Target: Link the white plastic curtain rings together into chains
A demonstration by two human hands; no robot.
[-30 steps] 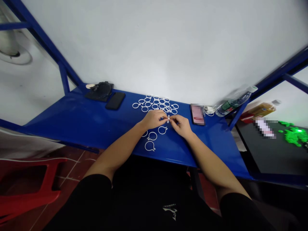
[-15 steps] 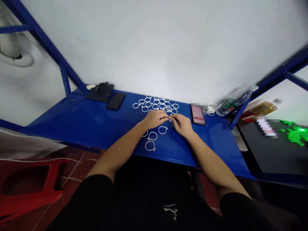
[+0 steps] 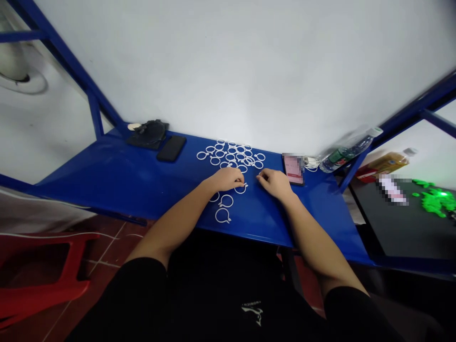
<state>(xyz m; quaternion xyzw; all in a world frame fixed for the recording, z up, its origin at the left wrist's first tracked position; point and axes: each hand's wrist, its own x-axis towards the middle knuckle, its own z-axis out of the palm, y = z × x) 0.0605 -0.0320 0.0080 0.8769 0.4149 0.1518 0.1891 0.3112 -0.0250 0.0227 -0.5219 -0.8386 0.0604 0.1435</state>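
Observation:
My left hand [image 3: 228, 179] rests on the blue table [image 3: 117, 180] with its fingers curled, and the fingertips pinch the edge of a white plastic ring [image 3: 241, 189]. My right hand [image 3: 276, 183] lies a little to the right, apart from the left. Its fingers are curled in, and what they hold, if anything, is hidden. A pile of several white rings [image 3: 231, 154] is spread just beyond both hands. Two more rings [image 3: 225, 201] [image 3: 222, 216] lie nearer the front edge, below my left wrist.
A phone with a lit screen [image 3: 292, 168] lies right of my right hand, with a water bottle [image 3: 347, 149] lying beyond it. A black phone [image 3: 171, 148] and a dark pouch [image 3: 148, 133] sit at the back left. Left of the table stands a red plastic stool [image 3: 42, 275].
My hands were together, working a small white piece between the fingertips. They have drawn apart, and the left hand has dropped onto the ring on the table.

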